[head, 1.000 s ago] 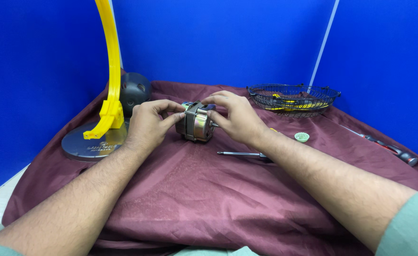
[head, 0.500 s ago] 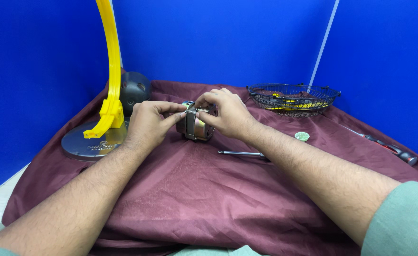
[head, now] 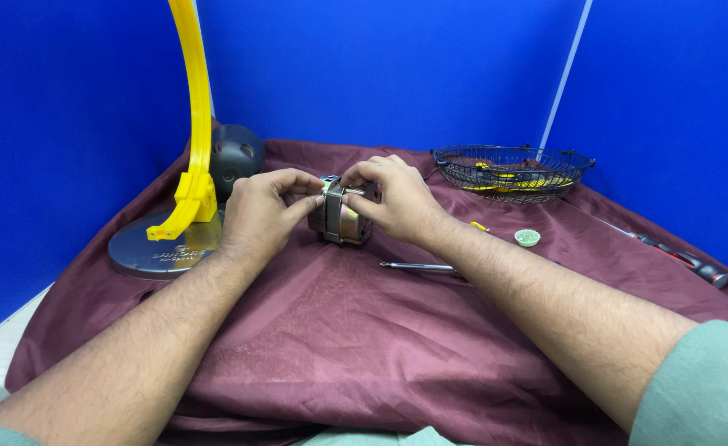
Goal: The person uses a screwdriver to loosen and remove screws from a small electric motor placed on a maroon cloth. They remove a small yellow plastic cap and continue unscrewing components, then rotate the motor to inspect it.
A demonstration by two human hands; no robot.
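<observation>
One small metal motor [head: 343,216], boxy with banded steel core, held mid-desk between left hand [head: 258,213] and right hand [head: 393,201]; each grip closed on it. One maroon cloth [head: 364,330] draped over desk. One round grey base [head: 145,250] with curved yellow plastic arm [head: 192,124] seen left. One black wire basket [head: 510,171] far right. Two screwdrivers: one [head: 417,266] near motor, one [head: 682,260] far right. One small green cap [head: 527,238].

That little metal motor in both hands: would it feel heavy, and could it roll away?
The motor looks mostly metal, so probably heavy for its size and stiff. Its rounded body might roll, though the maroon cloth would likely damp that. Both the left hand and right hand grip it.
</observation>
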